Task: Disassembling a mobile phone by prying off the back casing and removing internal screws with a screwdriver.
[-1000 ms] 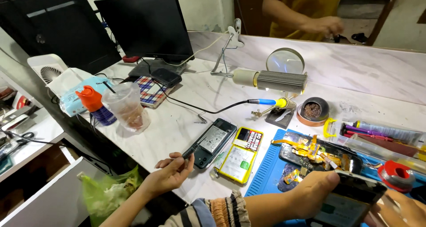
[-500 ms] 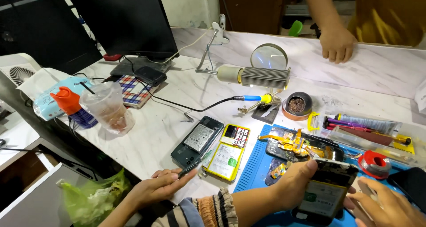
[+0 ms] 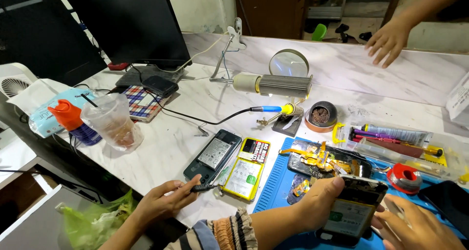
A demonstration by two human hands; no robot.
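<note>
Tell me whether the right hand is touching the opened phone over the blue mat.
Touching. The head view shows the right hand gripping the opened phone, with the thumb pressed against its upper left corner and no gap between them.

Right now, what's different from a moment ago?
The far person's hand lifted off the marble counter and hovers, fingers spread. The hand at lower left eased its small dark tool back to the dark phone's corner. Unchanged: left hand grips the opened phone, right hand beside it; yellow battery and soldering iron in place.
</note>
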